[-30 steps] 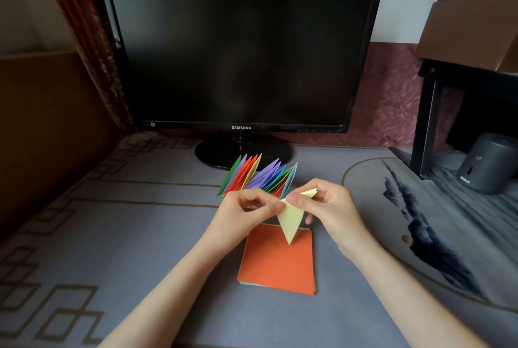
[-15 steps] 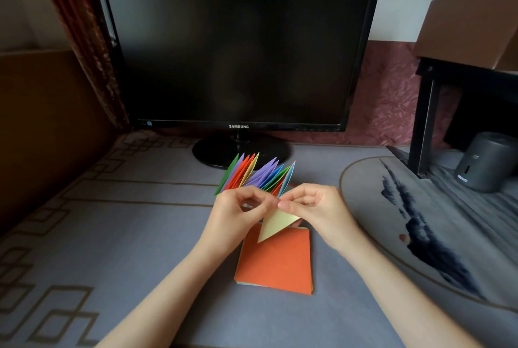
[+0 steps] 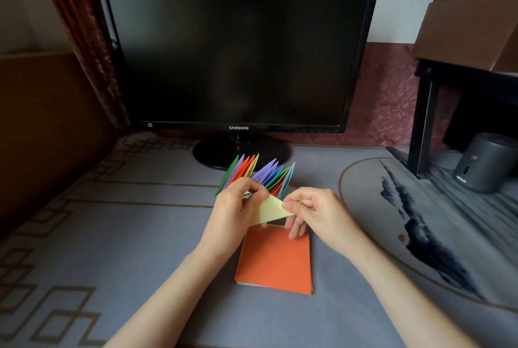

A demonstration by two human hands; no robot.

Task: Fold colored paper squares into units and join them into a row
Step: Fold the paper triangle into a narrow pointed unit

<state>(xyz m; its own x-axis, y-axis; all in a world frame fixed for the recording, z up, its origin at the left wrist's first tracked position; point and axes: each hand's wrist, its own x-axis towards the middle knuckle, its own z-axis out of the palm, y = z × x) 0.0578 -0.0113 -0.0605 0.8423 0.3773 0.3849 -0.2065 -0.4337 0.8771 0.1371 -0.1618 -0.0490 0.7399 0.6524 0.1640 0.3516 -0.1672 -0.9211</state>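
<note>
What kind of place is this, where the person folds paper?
Probably a home desk: a dark monitor stands on a patterned mat, a curtain hangs at the left, and a cardboard box sits on a black stand.

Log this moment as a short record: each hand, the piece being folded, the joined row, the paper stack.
yellow unit: folded triangle, held between both hands
left hand: pinches its left edge
right hand: pinches its right corner
joined row: multicoloured units fanned out behind the hands
paper stack: orange sheet on top, flat on table
</note>
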